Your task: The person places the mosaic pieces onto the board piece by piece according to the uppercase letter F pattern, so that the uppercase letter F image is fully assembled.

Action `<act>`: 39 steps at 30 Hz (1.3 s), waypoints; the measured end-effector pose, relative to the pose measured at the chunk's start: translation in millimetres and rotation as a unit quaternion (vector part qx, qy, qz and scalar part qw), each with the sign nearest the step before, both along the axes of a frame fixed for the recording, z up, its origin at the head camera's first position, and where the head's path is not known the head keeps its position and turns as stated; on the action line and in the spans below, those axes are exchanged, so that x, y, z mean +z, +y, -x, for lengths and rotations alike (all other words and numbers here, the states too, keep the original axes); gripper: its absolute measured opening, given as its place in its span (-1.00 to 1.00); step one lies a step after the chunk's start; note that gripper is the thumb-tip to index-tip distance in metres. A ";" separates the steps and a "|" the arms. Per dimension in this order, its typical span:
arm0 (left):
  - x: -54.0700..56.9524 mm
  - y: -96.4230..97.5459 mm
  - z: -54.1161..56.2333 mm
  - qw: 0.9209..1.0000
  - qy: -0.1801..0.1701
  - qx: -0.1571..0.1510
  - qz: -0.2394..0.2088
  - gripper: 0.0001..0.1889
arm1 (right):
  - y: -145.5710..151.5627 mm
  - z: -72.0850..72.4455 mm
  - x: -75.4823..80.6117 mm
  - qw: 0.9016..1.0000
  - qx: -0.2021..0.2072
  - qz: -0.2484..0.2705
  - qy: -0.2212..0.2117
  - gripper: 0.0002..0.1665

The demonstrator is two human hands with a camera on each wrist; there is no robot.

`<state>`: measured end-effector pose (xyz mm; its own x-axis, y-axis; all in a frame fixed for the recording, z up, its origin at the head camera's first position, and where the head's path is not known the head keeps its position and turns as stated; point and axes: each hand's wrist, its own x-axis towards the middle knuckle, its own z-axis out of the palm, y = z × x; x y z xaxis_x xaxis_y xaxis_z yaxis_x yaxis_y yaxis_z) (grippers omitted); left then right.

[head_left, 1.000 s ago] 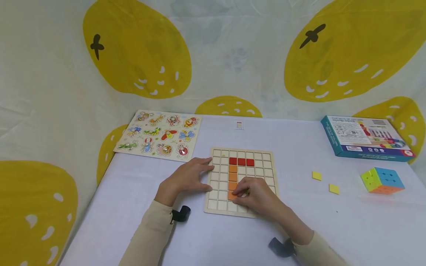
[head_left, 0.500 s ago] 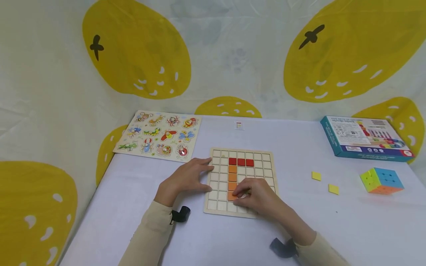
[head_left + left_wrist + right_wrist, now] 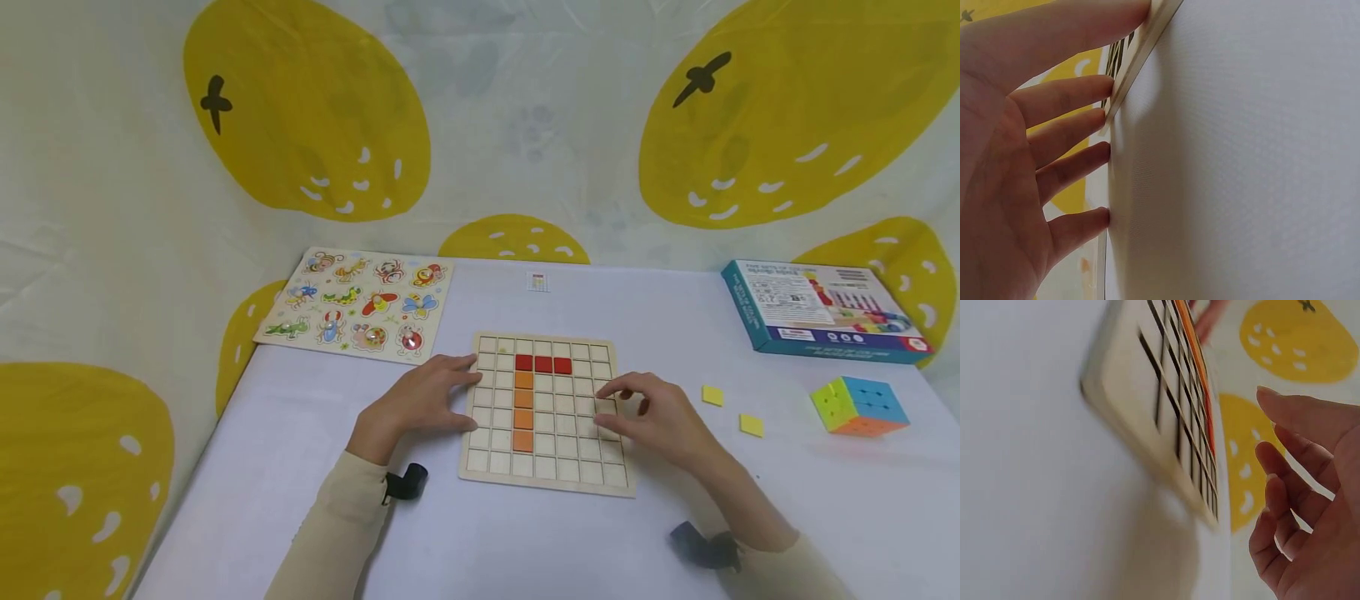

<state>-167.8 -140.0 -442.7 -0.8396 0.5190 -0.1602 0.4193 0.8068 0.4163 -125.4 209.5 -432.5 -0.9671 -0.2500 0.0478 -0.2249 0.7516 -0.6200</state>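
A square wooden grid board [image 3: 558,489] lies on the white table. In it sit a short row of red tiles [image 3: 544,364] and, below that row's left end, a column of several orange tiles [image 3: 523,399]. My left hand [image 3: 415,403] touches the board's left edge with fingers and thumb spread; in the left wrist view the fingertips reach the wooden edge. My right hand [image 3: 657,417] hovers over the board's right edge, thumb and fingers apart with nothing between them. The right wrist view shows that hand [image 3: 1310,487] with loosely bent fingers beside the board.
Two loose yellow tiles [image 3: 712,396] lie right of the board. Farther right are a puzzle cube [image 3: 861,406] and, behind it, a teal-edged box [image 3: 828,312]. A small printed card [image 3: 538,282] lies behind the board. An insect puzzle board [image 3: 356,304] occupies the back left.
My right hand has let go of the lowest orange tile, which stays in its square, and has moved right to the board's edge. The left hand has stayed in place.
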 end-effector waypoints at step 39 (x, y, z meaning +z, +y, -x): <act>0.2 0.3 -1.2 1.000 -0.009 0.008 -0.019 -0.26 | 145.6 13.8 -25.4 0.982 -0.123 -0.071 -0.128 -0.23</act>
